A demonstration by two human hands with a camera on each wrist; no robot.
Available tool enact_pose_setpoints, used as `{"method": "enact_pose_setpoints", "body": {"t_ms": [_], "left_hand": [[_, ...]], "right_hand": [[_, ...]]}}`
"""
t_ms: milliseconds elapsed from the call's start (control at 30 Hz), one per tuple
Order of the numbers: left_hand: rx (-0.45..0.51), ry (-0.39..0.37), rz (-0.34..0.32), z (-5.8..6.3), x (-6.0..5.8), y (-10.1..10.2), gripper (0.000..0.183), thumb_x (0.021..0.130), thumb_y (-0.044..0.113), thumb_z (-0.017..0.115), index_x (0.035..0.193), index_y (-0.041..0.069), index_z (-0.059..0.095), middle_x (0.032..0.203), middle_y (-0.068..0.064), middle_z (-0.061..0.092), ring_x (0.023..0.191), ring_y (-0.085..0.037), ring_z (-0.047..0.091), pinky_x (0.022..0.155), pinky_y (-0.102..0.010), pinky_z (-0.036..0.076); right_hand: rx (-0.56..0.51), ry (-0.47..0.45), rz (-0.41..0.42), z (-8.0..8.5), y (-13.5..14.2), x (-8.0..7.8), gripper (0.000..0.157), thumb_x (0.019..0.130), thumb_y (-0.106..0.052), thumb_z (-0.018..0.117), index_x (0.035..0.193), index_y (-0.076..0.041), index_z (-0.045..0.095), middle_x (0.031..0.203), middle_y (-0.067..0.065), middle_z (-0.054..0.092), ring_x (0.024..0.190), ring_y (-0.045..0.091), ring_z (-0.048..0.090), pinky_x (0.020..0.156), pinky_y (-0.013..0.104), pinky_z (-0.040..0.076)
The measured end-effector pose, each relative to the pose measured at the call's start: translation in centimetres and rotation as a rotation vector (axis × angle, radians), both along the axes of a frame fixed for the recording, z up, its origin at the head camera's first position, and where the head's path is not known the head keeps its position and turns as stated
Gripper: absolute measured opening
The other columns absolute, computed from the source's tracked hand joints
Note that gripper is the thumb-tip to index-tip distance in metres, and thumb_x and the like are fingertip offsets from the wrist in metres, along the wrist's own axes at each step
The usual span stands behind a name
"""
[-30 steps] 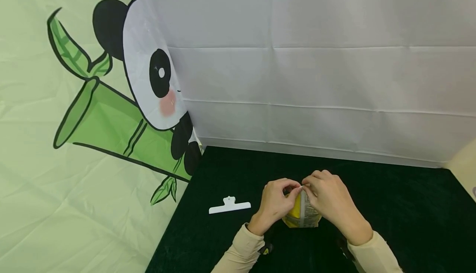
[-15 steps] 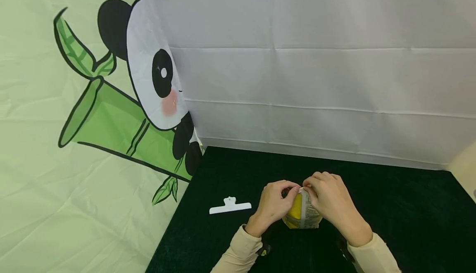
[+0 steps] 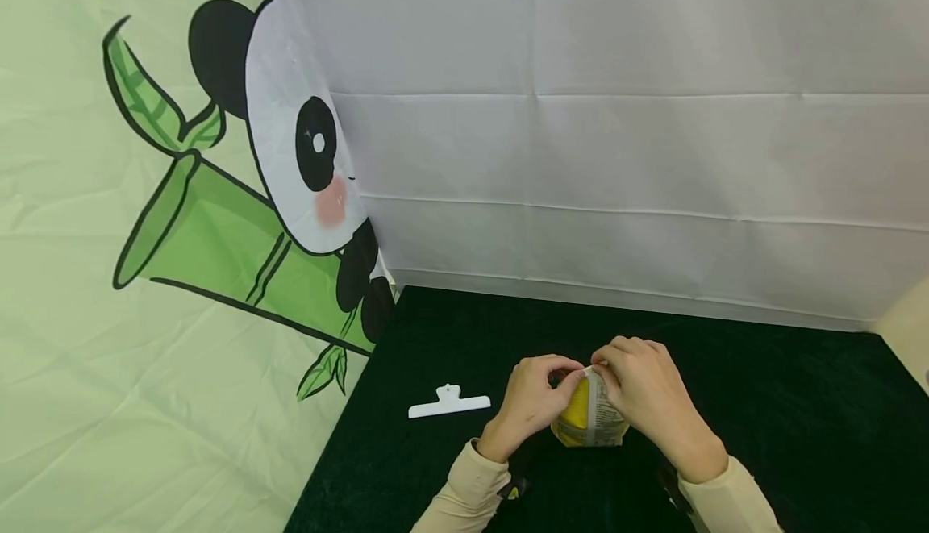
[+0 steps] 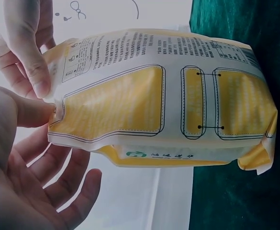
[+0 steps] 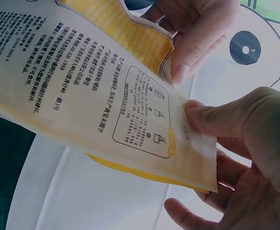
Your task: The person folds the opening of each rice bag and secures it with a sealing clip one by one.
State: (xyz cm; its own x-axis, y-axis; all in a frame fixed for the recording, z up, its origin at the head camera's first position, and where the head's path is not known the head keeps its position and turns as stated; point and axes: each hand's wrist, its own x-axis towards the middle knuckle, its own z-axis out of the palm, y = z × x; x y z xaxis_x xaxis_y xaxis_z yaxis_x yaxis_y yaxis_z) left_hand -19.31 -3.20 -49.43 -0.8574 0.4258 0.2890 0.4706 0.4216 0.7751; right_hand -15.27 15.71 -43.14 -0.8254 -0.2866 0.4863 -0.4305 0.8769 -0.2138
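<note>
A yellow and white printed food bag stands upright on the dark green cloth, in front of the person. My left hand pinches its top edge at the left between thumb and forefinger; in the left wrist view that hand's other fingers fan out below. On the right side of the same edge, my right hand pinches with thumb and fingers. Rows of small print and a box of little drawings cover the bag's side in the right wrist view. Both thumbs are close together at the top edge.
To the left of the hands, a white sealing clip with a long straight bar lies on the green cloth. Behind the table hangs a pale grey sheet. A green backdrop with a panda drawing stands along the left.
Both hands keep their pinch on the bag's top edge. The left fingertips have shifted slightly left, so a little more of the edge shows between the hands. The clip lies still.
</note>
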Motion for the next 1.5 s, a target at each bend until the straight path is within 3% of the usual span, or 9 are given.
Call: {"method": "enact_pose_setpoints", "body": {"t_ms": [433, 1067, 1333, 1500], "left_hand": [[0.025, -0.013, 0.01, -0.1, -0.2, 0.2, 0.022, 0.106, 0.03, 0.065, 0.112, 0.016, 0.081, 0.108, 0.001, 0.08, 0.085, 0.001, 0.059, 0.073, -0.017, 0.052], [0.049, 0.054, 0.033, -0.8, -0.2, 0.6, 0.02, 0.106, 0.026, 0.067, 0.11, 0.014, 0.082, 0.106, 0.0, 0.081, 0.085, 0.002, 0.064, 0.076, -0.016, 0.054], [0.048, -0.013, 0.011, -0.7, 0.0, 0.2, 0.025, 0.108, 0.033, 0.064, 0.115, 0.016, 0.08, 0.113, 0.0, 0.08, 0.092, 0.002, 0.065, 0.081, -0.017, 0.055], [0.023, -0.06, 0.003, -0.6, 0.3, -0.3, 0.029, 0.108, 0.037, 0.062, 0.118, 0.016, 0.079, 0.113, 0.001, 0.08, 0.091, -0.001, 0.064, 0.077, -0.017, 0.055]], "right_hand": [[-0.002, -0.018, 0.0, 0.0, 0.2, -0.2, 0.007, 0.089, -0.005, 0.084, 0.092, -0.009, 0.079, 0.092, 0.005, 0.076, 0.087, 0.026, 0.07, 0.093, 0.06, 0.055], [0.053, -0.017, -0.007, -0.2, -0.2, -0.4, 0.005, 0.088, -0.013, 0.084, 0.09, -0.01, 0.081, 0.084, 0.003, 0.075, 0.079, 0.024, 0.07, 0.087, 0.059, 0.058], [0.047, -0.036, 0.003, -0.6, -0.5, -0.3, 0.007, 0.087, -0.011, 0.086, 0.09, -0.01, 0.08, 0.085, 0.002, 0.075, 0.079, 0.022, 0.069, 0.089, 0.059, 0.058], [0.045, -0.04, -0.001, -0.6, -0.6, -0.2, 0.007, 0.088, -0.01, 0.086, 0.09, -0.01, 0.08, 0.086, 0.003, 0.075, 0.08, 0.024, 0.07, 0.089, 0.06, 0.058]]}}
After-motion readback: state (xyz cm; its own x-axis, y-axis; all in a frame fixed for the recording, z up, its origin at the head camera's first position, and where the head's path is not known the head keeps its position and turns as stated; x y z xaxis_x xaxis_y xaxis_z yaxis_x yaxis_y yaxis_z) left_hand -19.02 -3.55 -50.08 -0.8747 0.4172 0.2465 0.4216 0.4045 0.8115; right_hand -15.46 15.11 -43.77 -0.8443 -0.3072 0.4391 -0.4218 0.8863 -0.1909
